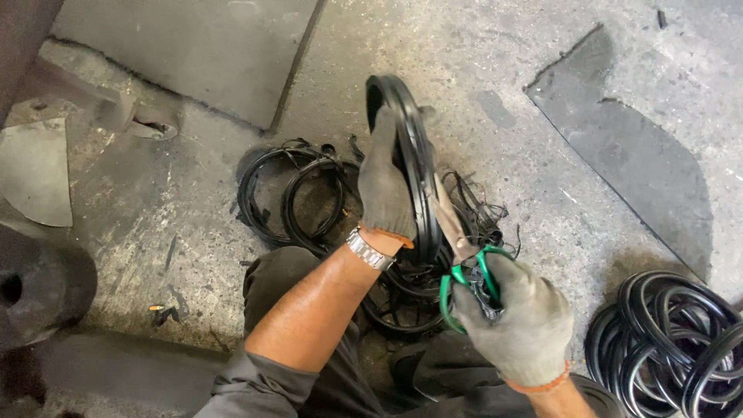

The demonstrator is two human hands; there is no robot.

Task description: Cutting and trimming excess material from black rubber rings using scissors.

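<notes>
My left hand (385, 186), in a grey glove, grips a large black rubber ring (410, 139) and holds it upright on edge over the concrete floor. My gloved right hand (520, 319) holds green-handled scissors (458, 248). Their blades lie against the ring's lower right edge. A metal watch sits on my left wrist. Thin black rubber trimmings (480, 209) lie on the floor just behind the scissors.
Loose black rings and offcut strips (290, 193) lie on the floor to the left of the held ring. A stack of black rubber rings (673, 340) sits at the lower right. A dark round metal part (39, 286) stands at the left edge. My knees fill the bottom centre.
</notes>
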